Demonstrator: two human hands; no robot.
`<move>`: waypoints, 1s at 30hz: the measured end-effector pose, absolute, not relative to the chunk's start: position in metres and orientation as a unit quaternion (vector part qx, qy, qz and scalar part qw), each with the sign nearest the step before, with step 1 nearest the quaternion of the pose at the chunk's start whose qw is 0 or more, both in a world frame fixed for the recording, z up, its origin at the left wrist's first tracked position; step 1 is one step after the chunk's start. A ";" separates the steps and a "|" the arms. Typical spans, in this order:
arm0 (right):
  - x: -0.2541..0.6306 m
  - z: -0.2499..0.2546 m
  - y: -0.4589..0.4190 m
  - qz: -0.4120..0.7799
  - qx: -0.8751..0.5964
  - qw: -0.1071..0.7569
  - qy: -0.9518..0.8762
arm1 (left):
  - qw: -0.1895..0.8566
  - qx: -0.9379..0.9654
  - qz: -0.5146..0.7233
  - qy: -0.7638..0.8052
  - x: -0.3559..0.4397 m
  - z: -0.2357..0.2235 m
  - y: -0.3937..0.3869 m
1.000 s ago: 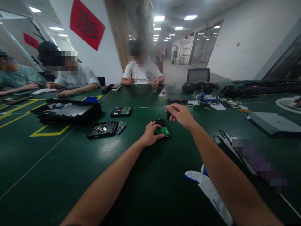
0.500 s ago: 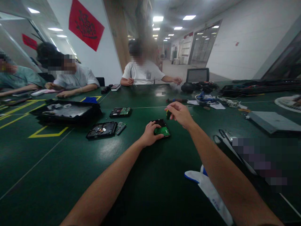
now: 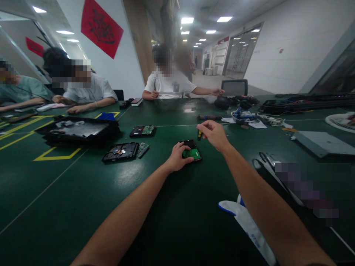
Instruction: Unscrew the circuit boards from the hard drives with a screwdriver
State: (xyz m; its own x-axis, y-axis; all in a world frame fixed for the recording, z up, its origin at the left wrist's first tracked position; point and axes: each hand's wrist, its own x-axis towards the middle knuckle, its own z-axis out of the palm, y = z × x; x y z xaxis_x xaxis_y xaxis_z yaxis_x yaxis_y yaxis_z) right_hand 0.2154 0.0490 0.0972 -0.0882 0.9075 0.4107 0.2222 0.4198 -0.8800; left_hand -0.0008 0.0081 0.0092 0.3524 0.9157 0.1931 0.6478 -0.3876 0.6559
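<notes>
My left hand (image 3: 179,157) is closed round the left side of a hard drive (image 3: 193,154), thumb at its near edge and fingers over the top. The drive lies flat on the dark green table, its green circuit board facing up. Above and right of it, my right hand (image 3: 213,135) pinches a short screwdriver (image 3: 199,135) with a yellow and black handle, held upright. Whether its tip touches the drive cannot be made out. To the left lie an opened drive casing (image 3: 120,152), a loose circuit board (image 3: 143,150) and another hard drive (image 3: 142,130).
Black trays (image 3: 79,129) are stacked at the left. A white and blue glove (image 3: 249,225) lies beneath my right forearm. On the right are a grey metal box (image 3: 323,142) and a bundle of cables (image 3: 241,115). Beyond the drive lies another tool (image 3: 209,118). Several people sit around the table.
The person opposite has stretched an arm further right, toward the black items. My right hand and the screwdriver have shifted very slightly right. My left hand stays on the hard drive.
</notes>
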 end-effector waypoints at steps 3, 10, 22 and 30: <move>0.214 0.097 0.049 0.361 -0.410 0.519 -0.658 | 0.240 0.785 0.279 0.498 0.000 0.009 0.007; 0.213 0.101 0.045 0.357 -0.413 0.496 -0.676 | 0.238 0.784 0.274 0.503 0.000 0.011 0.006; 0.212 0.103 0.043 0.390 -0.414 0.504 -0.650 | 0.240 0.783 0.281 0.500 0.000 0.007 0.008; 0.215 0.098 0.047 0.333 -0.428 0.494 -0.679 | 0.249 0.783 0.274 0.500 -0.002 0.007 0.009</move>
